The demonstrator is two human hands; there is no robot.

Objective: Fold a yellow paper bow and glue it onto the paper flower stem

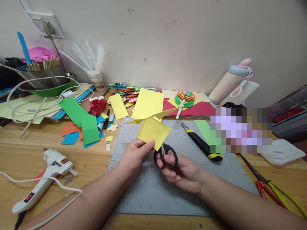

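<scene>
My left hand (pixel 136 156) pinches the lower edge of a yellow paper square (pixel 153 131), thumb on top. In my right hand (pixel 179 172) is a pair of scissors (pixel 176 157) with black handles, fingers through the loops. The scissor blades are mostly hidden at the paper's lower right corner, so I cannot tell how far apart they are. Both hands are above a grey cutting mat (pixel 141 195). Behind the held square, a larger yellow sheet (pixel 148 103) and a yellow strip (pixel 118 106) lie at the back. A black and yellow utility knife (pixel 201 143) rests on the mat's right side.
At left lies a white glue gun (pixel 51 172) with its cord, near green paper (pixel 90 127) and orange and blue scraps. Paper flowers (pixel 184 99) and a cup of straws (pixel 97 78) stand along the wall. Pliers-like tools (pixel 266 182) and a bottle (pixel 230 80) are at right.
</scene>
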